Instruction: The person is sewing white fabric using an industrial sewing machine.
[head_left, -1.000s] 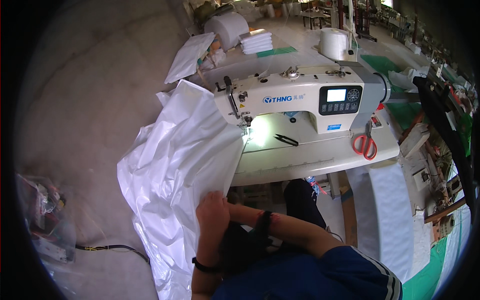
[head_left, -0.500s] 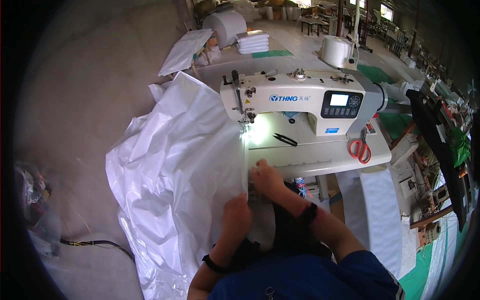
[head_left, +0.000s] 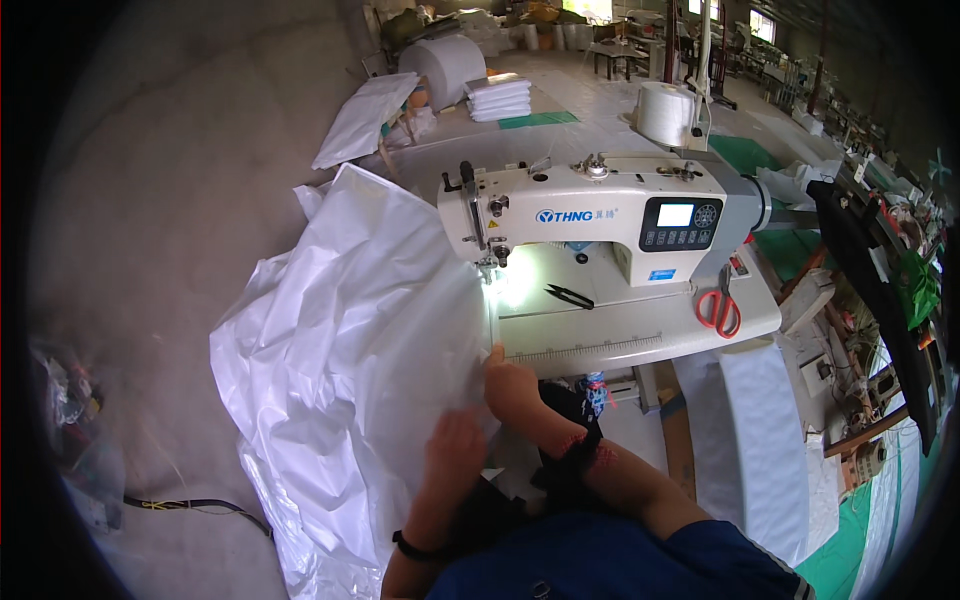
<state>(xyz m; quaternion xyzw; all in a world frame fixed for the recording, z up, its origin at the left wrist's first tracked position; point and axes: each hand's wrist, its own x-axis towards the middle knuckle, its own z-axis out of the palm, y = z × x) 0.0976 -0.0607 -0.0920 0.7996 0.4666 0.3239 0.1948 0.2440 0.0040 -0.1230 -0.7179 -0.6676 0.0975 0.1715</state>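
A large crumpled sheet of shiny white plastic [head_left: 330, 370] hangs over the left side of the sewing machine [head_left: 590, 210]. Its right edge runs up to the lit needle area. My right hand [head_left: 512, 388] is closed at that edge, by the front rim of the machine bed, fingertips pinched on the sheet. My left hand [head_left: 457, 448] is lower and to the left, against the sheet, its fingers smeared by motion. Black thread snips [head_left: 570, 296] and red-handled scissors [head_left: 718, 312] lie on the machine bed.
A white thread cone [head_left: 665, 113] stands behind the machine. Folded white sheets [head_left: 498, 98] and a big white roll [head_left: 442, 72] are at the back left. White material [head_left: 765, 440] hangs down at the right, and a black cable [head_left: 200, 503] lies on the floor at left.
My right hand has moved down and slightly left, onto the sheet's edge. My left hand has drawn away from that edge, down and to the left.
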